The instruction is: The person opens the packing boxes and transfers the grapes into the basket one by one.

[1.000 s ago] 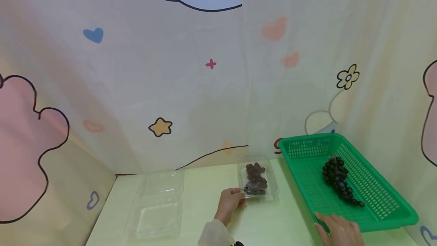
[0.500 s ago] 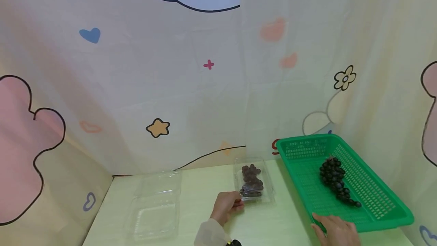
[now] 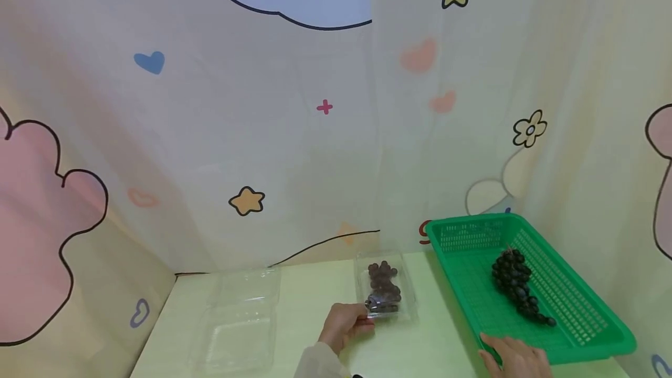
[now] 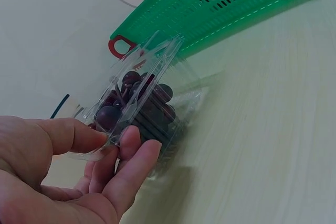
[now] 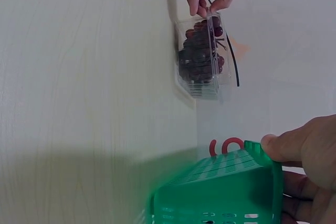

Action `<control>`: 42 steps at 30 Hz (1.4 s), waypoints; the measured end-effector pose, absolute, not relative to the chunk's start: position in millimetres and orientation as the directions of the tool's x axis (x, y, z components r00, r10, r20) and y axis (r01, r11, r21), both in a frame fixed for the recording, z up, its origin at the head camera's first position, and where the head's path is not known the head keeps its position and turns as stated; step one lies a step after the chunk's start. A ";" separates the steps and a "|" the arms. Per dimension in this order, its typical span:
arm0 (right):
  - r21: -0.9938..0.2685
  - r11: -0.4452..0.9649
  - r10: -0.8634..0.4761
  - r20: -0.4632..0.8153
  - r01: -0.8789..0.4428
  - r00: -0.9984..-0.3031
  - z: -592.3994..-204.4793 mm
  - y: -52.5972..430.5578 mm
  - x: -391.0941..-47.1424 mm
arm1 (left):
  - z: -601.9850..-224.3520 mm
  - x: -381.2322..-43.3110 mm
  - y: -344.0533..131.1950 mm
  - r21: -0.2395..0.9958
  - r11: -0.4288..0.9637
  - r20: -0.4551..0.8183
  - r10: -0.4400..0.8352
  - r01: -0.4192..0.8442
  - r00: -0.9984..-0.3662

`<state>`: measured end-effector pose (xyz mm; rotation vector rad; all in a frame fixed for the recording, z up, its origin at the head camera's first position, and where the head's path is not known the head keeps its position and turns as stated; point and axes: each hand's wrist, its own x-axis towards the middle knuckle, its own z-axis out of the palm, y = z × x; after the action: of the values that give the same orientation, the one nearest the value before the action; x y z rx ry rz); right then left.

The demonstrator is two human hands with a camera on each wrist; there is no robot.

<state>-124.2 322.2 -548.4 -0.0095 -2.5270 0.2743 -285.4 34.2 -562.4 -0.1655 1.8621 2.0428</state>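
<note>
My left hand pinches the left edge of a clear plastic clamshell box between thumb and fingers. Dark red grapes lie inside it, seen through the plastic in all three views. In the right wrist view the grape box stands on the pale table, its lid over the fruit. My right hand grips the near left corner of a green plastic basket, thumb on the rim and fingers on its outer side. A bunch of black grapes lies in the basket.
Another clear clamshell box lies opened out on the left of the table, its lid towards the back. A patterned curtain hangs behind the table and along both sides.
The grape box has shifted slightly left and nearer, with the left hand still pinching its edge. The right hand keeps its grip on the basket. The head view has tilted slightly.
</note>
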 end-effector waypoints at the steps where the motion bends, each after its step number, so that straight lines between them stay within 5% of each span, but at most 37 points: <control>1: -0.193 0.979 0.061 0.568 -0.061 -0.821 -549.5 322.3 -124.3 | -563.4 -285.1 32.9 0.935 -0.062 -0.333 0.192 -0.350 -0.923; 18: -0.287 0.958 0.125 0.410 0.002 -0.903 -537.3 311.4 -123.1 | -564.0 -281.1 18.7 0.938 -0.062 -0.324 0.181 -0.340 -0.928; 36: -0.246 0.968 0.095 0.530 -0.046 -0.842 -540.6 318.2 -120.0 | -561.3 -274.0 14.3 0.933 -0.057 -0.340 0.179 -0.354 -0.924; 42: -0.273 0.962 0.123 0.472 -0.012 -0.873 -537.5 313.3 -118.8 | -560.6 -268.8 9.3 0.933 -0.068 -0.337 0.173 -0.352 -0.926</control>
<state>-118.8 313.3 -537.5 -0.0782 -2.6092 0.3674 -268.8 9.3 -560.6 -0.1929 1.8597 2.0561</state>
